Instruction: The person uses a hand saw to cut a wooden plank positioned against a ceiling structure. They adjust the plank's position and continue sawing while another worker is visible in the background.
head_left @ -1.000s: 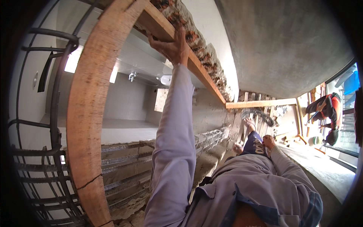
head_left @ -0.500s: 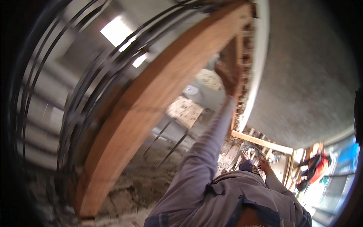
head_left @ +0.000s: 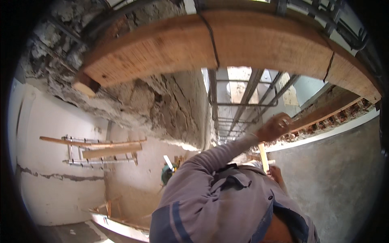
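In the head view, below the broad orange-brown wooden beam (head_left: 259, 40), the left hand (head_left: 275, 126) curls its fingers, the long brown wooden plank (head_left: 324, 107) immediately to their right, contact unclear. Farther below the beam, the right hand (head_left: 276, 175) nears a pale wooden strip (head_left: 263, 156), grip unclear.
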The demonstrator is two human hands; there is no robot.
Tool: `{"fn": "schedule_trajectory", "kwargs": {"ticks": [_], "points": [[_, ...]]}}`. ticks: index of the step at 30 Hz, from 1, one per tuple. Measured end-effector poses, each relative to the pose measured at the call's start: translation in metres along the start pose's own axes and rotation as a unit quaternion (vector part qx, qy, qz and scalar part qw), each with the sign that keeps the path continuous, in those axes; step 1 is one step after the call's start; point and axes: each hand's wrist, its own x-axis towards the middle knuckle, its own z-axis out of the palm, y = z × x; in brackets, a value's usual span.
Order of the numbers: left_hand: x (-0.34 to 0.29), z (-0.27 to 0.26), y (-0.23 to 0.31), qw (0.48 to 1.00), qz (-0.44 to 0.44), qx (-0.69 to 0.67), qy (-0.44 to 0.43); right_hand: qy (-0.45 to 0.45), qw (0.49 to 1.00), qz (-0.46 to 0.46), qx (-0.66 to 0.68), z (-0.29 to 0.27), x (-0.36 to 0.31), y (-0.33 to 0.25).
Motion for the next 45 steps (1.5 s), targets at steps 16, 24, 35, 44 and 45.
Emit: {"fn": "schedule_trajectory", "kwargs": {"ticks": [16,24,35,44,45], "points": [[-0.298,0.011,-0.037,0.912,-0.401,0.01,0.09,-0.175,0.93,0.009,-0.323,-0.007,-0.001,-0.108],[-0.441,-0.1,-0.02,0.861,-0.366,0.159,0.315,-0.152,0.924,-0.314,-0.154,0.09,-0.038,-0.271],[-0.461,-0.334,0.01,0.795,-0.283,0.114,0.524,0.0,0.818,-0.571,-0.071,0.176,-0.106,-0.376],[-0.402,-0.477,0.03,0.832,-0.26,0.09,0.483,0.084,0.809,-0.577,0.071,0.225,-0.126,-0.383],[-0.41,-0.494,0.024,0.843,-0.247,0.09,0.47,0.077,0.805,-0.581,0.088,0.238,-0.125,-0.381]]}}
